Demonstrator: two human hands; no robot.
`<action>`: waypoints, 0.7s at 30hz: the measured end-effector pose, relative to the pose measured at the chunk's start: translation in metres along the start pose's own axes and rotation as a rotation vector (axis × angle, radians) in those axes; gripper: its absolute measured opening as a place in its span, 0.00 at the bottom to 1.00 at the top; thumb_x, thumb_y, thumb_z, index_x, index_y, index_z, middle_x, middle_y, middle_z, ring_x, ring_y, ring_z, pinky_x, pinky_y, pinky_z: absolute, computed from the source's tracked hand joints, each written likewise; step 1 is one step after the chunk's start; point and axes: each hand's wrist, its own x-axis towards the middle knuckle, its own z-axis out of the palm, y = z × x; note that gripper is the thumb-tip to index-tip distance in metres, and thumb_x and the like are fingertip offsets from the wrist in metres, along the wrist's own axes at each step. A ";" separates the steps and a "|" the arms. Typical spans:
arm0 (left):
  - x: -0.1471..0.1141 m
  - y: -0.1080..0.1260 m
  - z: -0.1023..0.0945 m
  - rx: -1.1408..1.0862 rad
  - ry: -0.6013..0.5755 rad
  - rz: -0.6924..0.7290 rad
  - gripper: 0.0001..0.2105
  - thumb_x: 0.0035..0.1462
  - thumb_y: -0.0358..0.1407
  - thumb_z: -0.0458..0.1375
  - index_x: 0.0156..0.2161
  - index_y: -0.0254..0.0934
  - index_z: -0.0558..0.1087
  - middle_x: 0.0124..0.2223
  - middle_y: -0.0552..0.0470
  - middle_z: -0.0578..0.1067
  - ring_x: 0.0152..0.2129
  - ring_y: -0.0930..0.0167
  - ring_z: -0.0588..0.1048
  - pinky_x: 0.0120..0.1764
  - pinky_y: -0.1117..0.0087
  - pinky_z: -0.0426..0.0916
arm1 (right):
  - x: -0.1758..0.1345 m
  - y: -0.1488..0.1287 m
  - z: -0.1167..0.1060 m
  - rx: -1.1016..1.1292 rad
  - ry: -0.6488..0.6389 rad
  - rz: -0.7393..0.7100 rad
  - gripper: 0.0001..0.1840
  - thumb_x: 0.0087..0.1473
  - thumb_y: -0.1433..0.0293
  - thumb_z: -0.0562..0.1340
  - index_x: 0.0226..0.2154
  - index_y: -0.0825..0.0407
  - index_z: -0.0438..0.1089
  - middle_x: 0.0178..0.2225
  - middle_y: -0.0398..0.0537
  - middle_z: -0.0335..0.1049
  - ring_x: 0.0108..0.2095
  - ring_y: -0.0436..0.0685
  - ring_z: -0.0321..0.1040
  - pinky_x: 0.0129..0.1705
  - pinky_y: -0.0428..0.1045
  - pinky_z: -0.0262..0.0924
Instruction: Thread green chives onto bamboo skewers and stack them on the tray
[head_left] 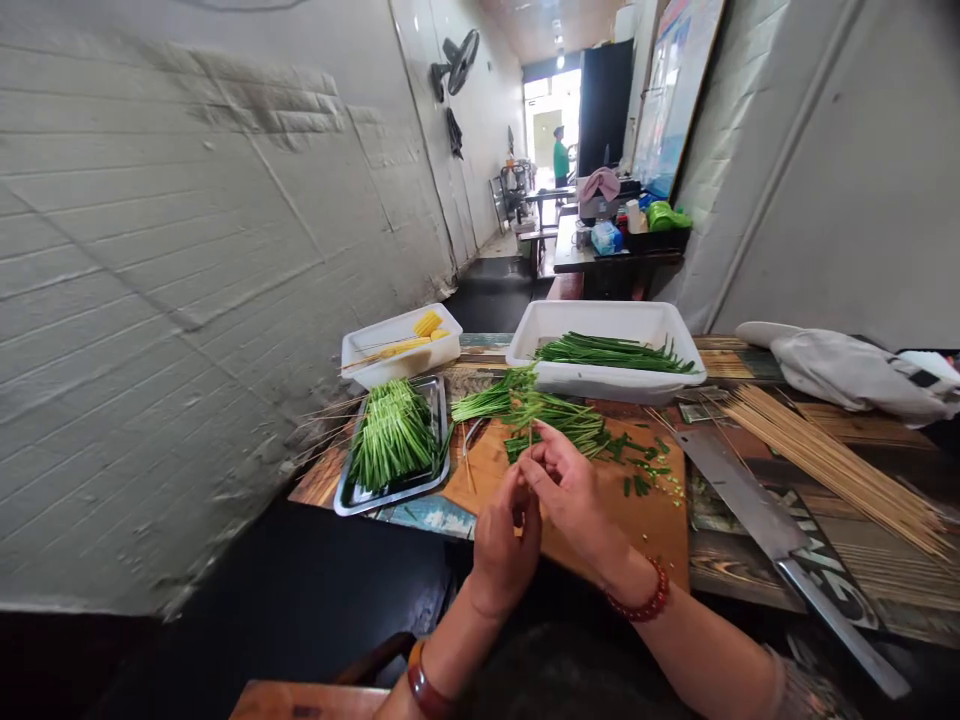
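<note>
Over the front of an orange-brown cutting board (660,520), my two hands meet with fingertips together. My right hand (566,490) pinches a thin bamboo skewer (531,438), which points up and away from me; green stalks show around its far end. My left hand (506,545) is closed at the skewer's near end, with that end hidden by the fingers. Just beyond the hands lies a pile of cut green chives (562,415), with a smaller bunch (484,400) to its left. On the left, a metal tray (341,500) carries skewered chives (394,440).
A cleaver (750,500) lies right of the board, beside many bamboo skewers (832,465). Behind are a white tub (600,378) of long green stalks and a white tub (367,375) of corn. A grey cloth item (847,370) sits far right. Chopped bits (641,470) dot the board.
</note>
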 end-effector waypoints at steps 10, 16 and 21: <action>0.022 0.004 -0.043 -0.078 0.084 0.005 0.17 0.61 0.31 0.56 0.54 0.40 0.67 0.34 0.53 0.73 0.27 0.73 0.72 0.33 0.72 0.70 | -0.026 -0.022 -0.055 -0.077 -0.007 0.079 0.12 0.57 0.60 0.60 0.34 0.52 0.70 0.21 0.38 0.61 0.22 0.49 0.57 0.25 0.45 0.55; 0.077 -0.008 -0.055 -0.318 -0.263 -0.154 0.17 0.58 0.39 0.58 0.52 0.38 0.72 0.51 0.44 0.74 0.47 0.63 0.72 0.47 0.63 0.69 | -0.045 -0.036 -0.091 -0.176 -0.221 0.207 0.14 0.56 0.62 0.59 0.38 0.54 0.73 0.20 0.39 0.64 0.20 0.47 0.56 0.22 0.44 0.51; 0.087 -0.001 -0.032 -0.738 -0.855 -0.385 0.18 0.56 0.46 0.60 0.42 0.31 0.76 0.38 0.46 0.78 0.36 0.65 0.75 0.40 0.67 0.69 | -0.043 -0.043 -0.111 -0.334 -0.289 0.110 0.13 0.58 0.64 0.57 0.36 0.56 0.73 0.21 0.42 0.66 0.22 0.49 0.60 0.25 0.45 0.55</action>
